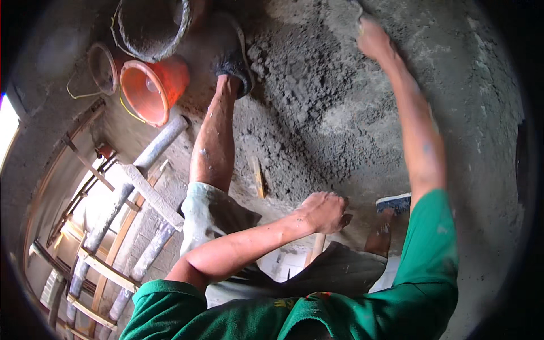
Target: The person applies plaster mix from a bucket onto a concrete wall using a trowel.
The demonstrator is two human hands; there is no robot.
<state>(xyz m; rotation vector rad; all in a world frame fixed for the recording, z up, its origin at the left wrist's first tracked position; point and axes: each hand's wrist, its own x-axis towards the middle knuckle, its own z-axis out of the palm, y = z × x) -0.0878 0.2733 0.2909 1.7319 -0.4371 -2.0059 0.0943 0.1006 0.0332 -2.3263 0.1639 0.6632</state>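
My right hand (375, 41) reaches far forward at the upper right, its fingers closed around a tool. Only the tool's thin, curved neck (357, 8) shows; its head is out of the picture. Below it spreads a heap of grey, crumbly mortar mix (300, 85) on the floor. My left hand (326, 211) is a closed fist near the heap's lower edge, the arm bent across my lap. Something dark shows at its edge, too hidden to make out. A pale wooden bar (316, 247) lies just below this fist; whether they touch, I cannot tell.
An orange bucket (170, 79) lies tipped at the upper left, beside a mortar-crusted bucket (154, 54) and a smaller pail (103, 68). My booted foot (229, 62) stands at the heap's left edge. A wood scrap (258, 177) lies nearby. Poles and a wooden ladder (110, 269) fill the lower left.
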